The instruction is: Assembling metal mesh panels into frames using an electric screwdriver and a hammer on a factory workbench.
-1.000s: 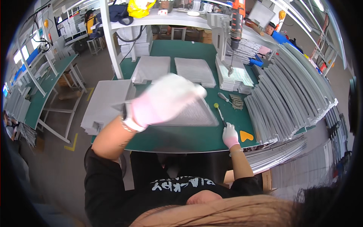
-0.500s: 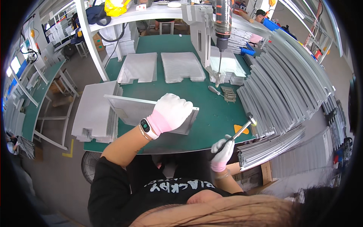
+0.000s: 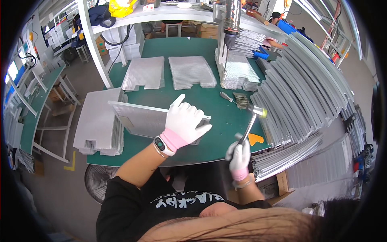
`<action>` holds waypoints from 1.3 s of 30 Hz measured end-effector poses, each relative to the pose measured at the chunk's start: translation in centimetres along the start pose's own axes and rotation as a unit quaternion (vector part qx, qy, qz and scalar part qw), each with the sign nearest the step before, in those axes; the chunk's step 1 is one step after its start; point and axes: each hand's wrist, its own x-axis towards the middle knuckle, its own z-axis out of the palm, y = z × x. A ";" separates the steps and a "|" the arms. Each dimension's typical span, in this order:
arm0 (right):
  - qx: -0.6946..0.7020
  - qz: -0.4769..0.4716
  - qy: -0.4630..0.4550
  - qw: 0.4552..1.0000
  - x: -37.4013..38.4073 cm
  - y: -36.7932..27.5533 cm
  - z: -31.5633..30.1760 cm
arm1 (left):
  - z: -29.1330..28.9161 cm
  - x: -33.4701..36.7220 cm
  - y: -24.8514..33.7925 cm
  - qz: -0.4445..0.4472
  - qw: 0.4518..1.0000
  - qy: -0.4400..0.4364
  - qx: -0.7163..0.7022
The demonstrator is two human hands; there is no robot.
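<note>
On the green bench [image 3: 223,139], near its front edge, I have one panel [image 3: 141,121] standing on its long edge. Its long axis runs left to right, the right end angled slightly toward the wearer. From my end I see two gloved hands, well apart. My left hand [image 3: 185,122] lies over the panel's top edge toward the right end, thumb out to the right and forefinger pointing up and away; whether its other fingers grip, I cannot tell. My right hand [image 3: 239,156] is closed around the handle of one hammer [image 3: 252,122], just right of the panel. The hammer points up and away, leaning a little right, its yellow face to the right.

Around them I count four stacks: one at left [image 3: 98,117], two at the back [image 3: 144,72] [image 3: 192,71], one beside the drill [image 3: 231,20]. I also count one screwdriver [image 3: 225,96] and one orange piece [image 3: 254,139]. The strips [image 3: 308,88] at right overlap too closely to count.
</note>
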 end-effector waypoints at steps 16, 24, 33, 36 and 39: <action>-0.454 -0.287 -0.178 0.825 6.7 -14.4 -4.8 | 1.8 -0.6 0.3 -0.058 0.994 0.092 0.008; -0.528 -0.242 -0.275 0.766 6.1 -14.3 -4.2 | 1.8 -1.1 0.0 -0.043 0.996 0.078 0.009; -0.540 -0.023 -0.275 0.795 3.9 -8.9 -4.8 | 1.6 -1.6 0.5 -0.039 0.992 0.120 0.009; -0.583 0.054 -0.319 0.745 5.1 -3.9 -6.5 | 1.3 -1.5 0.7 -0.050 0.992 0.119 0.006; -0.575 0.070 -0.271 0.769 5.6 1.3 -7.4 | 1.0 -0.9 1.2 -0.062 0.989 0.132 -0.011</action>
